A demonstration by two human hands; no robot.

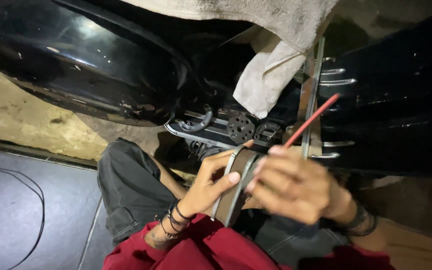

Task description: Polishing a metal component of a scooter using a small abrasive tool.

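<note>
The left hand [211, 182] pinches a curved brake shoe [236, 185] — thumb across its brown lining, fingers curled behind the metal rim. The right hand [288, 187] closes over the shoe's other edge and also grips a thin red rod [311, 121] between its fingertips. The shoe sits between the 2 hands, on edge, its long axis running from near the lap up toward the black motorcycle [76, 55] beyond the knuckles. It looks rigid and moderately heavy, best held by the metal web, not the friction lining. The rod points up and away to the right, toward a grey cloth [271, 75] draped above.
</note>
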